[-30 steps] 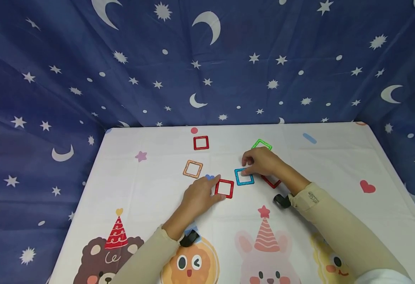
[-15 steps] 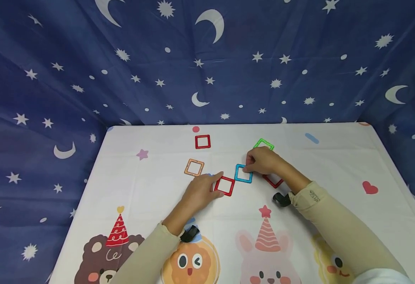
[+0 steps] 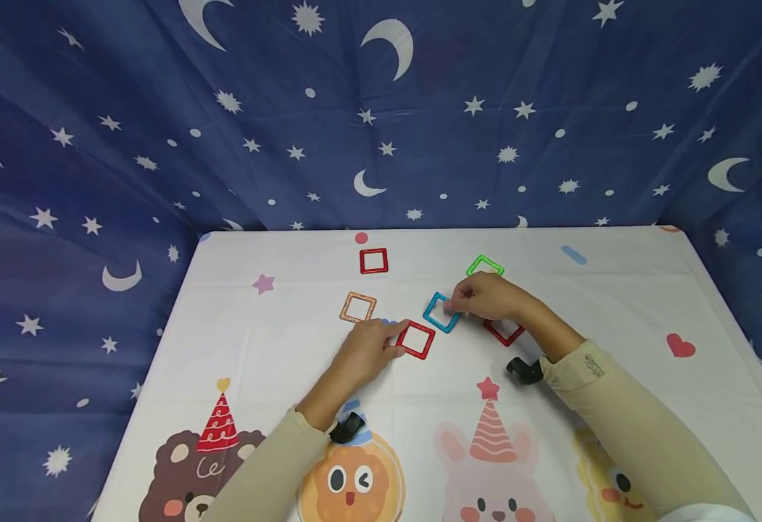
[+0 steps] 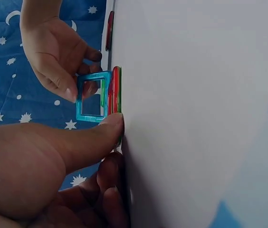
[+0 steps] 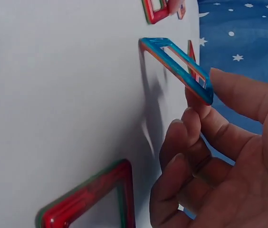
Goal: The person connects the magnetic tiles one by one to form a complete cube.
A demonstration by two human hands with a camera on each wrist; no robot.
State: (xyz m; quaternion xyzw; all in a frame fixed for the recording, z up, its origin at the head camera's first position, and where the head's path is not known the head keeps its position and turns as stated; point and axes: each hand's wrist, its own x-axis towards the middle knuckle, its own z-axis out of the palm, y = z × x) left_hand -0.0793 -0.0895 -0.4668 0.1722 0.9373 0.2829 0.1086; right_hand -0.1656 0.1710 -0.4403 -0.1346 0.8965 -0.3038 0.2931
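Note:
Several square magnetic tiles with hollow frames are in the head view. My left hand [image 3: 364, 351] grips a red tile [image 3: 422, 327] lying on the table by its left side; the left wrist view has the thumb on its edge. My right hand [image 3: 491, 296] pinches a blue tile [image 3: 435, 324] at its right corner. In the right wrist view this blue tile [image 5: 174, 66] is tilted and raised, its shadow falling on the tabletop. It overlaps the red tile [image 4: 116, 90] in the left wrist view, while the head view has a small gap between them.
An orange tile [image 3: 362, 295] lies left of centre, with another red tile [image 3: 374, 251] behind it. Under the right hand and forearm, a green tile [image 3: 494, 264] and a third red tile [image 3: 496, 337] are partly covered. A blue starry curtain [image 3: 328, 130] hangs behind the table.
The right hand has pulled the blue tile slightly back, lifted and turned it, so a corner now points down. The left hand's red tile has turned and moved slightly away from me.

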